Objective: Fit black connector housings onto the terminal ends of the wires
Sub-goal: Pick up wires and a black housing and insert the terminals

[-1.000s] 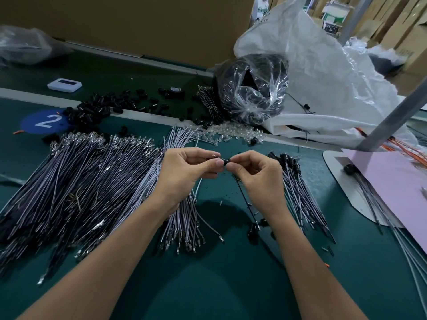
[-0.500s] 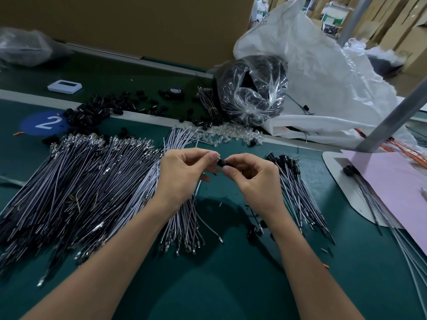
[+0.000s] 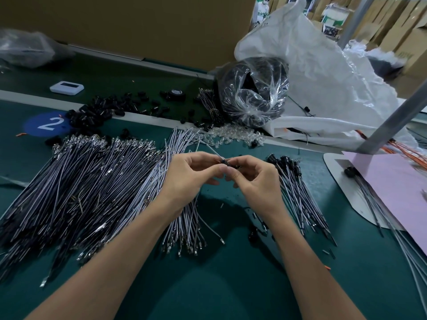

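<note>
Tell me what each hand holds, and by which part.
The right hand pinches the black connector housing by its body; the left hand, the wire near its terminal end.

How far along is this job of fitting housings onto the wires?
Early. Done: a small bundle of grey wires with black housings fitted lies right of the hands. In hand: the left hand and right hand pinch one small black connector housing and a thin grey wire. Left: the far bigger pile of bare-terminal grey wires.

Bench tally
Three wire heaps [image 3: 76, 188]; one white device [image 3: 66, 88] at 10 o'clock, one clear bag [image 3: 253, 93] at 12, one pink sheet [image 3: 397, 190] at 3
</note>
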A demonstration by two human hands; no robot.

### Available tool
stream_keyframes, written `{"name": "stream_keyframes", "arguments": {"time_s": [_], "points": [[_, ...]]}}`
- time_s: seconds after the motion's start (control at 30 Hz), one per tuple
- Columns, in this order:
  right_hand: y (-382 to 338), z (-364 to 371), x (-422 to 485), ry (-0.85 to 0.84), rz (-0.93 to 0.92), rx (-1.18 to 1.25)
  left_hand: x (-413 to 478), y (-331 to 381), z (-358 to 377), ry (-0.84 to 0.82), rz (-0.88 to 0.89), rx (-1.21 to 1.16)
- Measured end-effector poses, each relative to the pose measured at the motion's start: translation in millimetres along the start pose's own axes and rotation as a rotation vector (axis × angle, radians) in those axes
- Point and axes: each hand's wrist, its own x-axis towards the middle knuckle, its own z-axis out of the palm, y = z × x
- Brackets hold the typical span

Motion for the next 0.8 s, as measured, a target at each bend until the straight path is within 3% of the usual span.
{"name": "stream_keyframes", "arguments": {"time_s": [0.17, 0.33, 0.43, 0.57, 0.7, 0.8], "points": [[-1, 0, 0, 0.005, -0.009, -0.002, -1, 3, -1, 0.032, 0.008, -0.075], [-1, -4, 1, 0.057, 0.019, -0.041, 4, 12, -16, 0.332, -0.013, -0.294], [-3, -2, 0, 0.046, 0.015, -0.053, 3, 12, -13, 0.254, -0.038, -0.332], [-5, -1, -2, -0.003, -0.007, -0.038, -3, 7, 1, 0.038, -0.049, -0.115], [-6, 1, -3, -0.025, -0.014, -0.045, -4, 7, 3, 0.117, 0.012, -0.082], [-3, -1, -2, 0.019, -0.002, -0.057, 0, 15, -11, 0.270, -0.009, -0.185]]}}
